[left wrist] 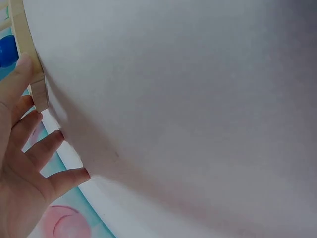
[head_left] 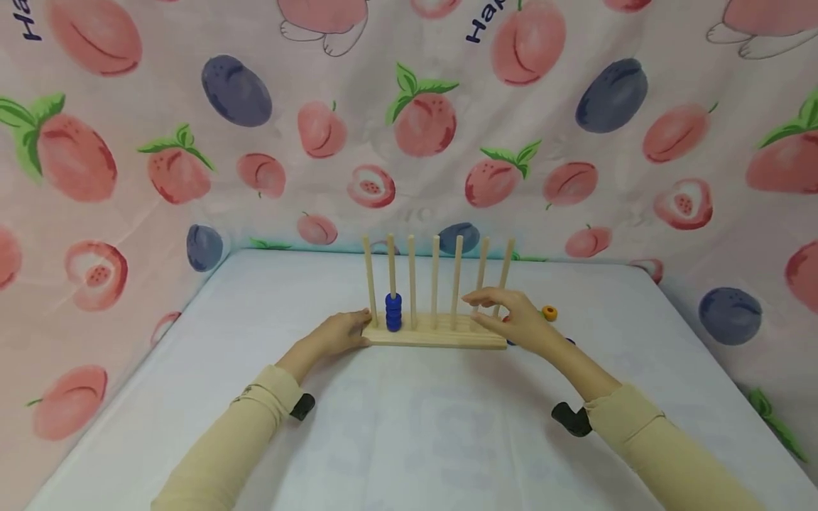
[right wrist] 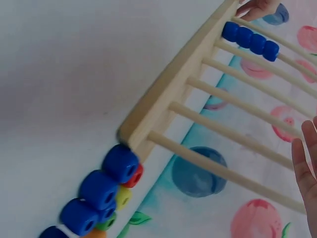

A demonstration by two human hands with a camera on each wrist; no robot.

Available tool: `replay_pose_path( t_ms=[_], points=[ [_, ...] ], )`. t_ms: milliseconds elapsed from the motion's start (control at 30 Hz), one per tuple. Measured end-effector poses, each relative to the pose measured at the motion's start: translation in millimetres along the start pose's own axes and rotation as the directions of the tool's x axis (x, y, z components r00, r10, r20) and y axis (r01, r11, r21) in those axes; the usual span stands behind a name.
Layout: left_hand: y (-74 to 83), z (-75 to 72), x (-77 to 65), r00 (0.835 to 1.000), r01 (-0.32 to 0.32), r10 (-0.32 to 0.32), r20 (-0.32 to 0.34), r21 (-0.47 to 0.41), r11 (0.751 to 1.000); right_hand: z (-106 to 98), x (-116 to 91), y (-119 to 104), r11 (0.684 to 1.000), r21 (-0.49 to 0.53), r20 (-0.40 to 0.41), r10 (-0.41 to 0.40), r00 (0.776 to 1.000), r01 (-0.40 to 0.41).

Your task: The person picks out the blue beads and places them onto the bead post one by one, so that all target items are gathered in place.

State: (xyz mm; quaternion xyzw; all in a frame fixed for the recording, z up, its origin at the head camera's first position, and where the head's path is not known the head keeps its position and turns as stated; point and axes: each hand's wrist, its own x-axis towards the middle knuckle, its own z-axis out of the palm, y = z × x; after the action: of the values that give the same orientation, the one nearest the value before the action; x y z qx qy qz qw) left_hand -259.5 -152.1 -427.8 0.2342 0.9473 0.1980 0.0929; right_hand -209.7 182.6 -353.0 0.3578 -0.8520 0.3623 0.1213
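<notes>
A wooden peg rack (head_left: 434,341) with several upright rods stands on the table. Blue beads (head_left: 393,313) are stacked on its second rod from the left. My left hand (head_left: 339,333) holds the rack's left end, the thumb (left wrist: 17,79) on the base and the other fingers spread at and past the end. Near the rods on the right is my right hand (head_left: 519,323), its thumb and fingers apart, with nothing seen between them. Loose blue beads (right wrist: 101,191) lie by the rack's right end, beside a red bead (right wrist: 133,176), a yellow bead (right wrist: 124,197) and others.
A white cloth covers the table (head_left: 422,440). Behind it hangs a fruit-print curtain (head_left: 409,177), which also runs along both sides. An orange bead (head_left: 549,313) lies beyond the right wrist, partly hidden beads near it.
</notes>
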Motion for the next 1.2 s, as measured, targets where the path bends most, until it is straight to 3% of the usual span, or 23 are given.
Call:
replay_pose_path(
  t_ms=[300,567,733,1067,1200],
  points=[
    [2.9,4.9,-3.9,1.000,0.009,-0.009,0.023,0.011,1.000,-7.9,-28.2,19.6,0.994,-0.031,0.030,0.107,0.994,-0.106],
    [2.1,6.3,-2.8,0.999,0.019,-0.020,0.034,0.028,0.999,-15.6,-44.3,42.9,0.997,-0.075,-0.002,0.028,1.000,-0.028],
    [3.2,3.9,-3.5,0.999,0.003,-0.006,0.039,0.058,0.998,-22.6,-53.2,53.1,0.993,-0.094,0.027,0.073,0.997,-0.070],
    [2.0,2.6,-6.9,0.999,-0.008,0.005,0.046,0.057,0.998,-41.5,-57.6,72.2,0.977,-0.111,0.146,0.199,0.969,-0.184],
    [2.3,1.6,-7.9,0.999,0.008,-0.010,0.046,0.063,0.998,-45.8,-59.4,82.7,0.960,-0.135,0.181,0.268,0.946,-0.246]
  ],
)
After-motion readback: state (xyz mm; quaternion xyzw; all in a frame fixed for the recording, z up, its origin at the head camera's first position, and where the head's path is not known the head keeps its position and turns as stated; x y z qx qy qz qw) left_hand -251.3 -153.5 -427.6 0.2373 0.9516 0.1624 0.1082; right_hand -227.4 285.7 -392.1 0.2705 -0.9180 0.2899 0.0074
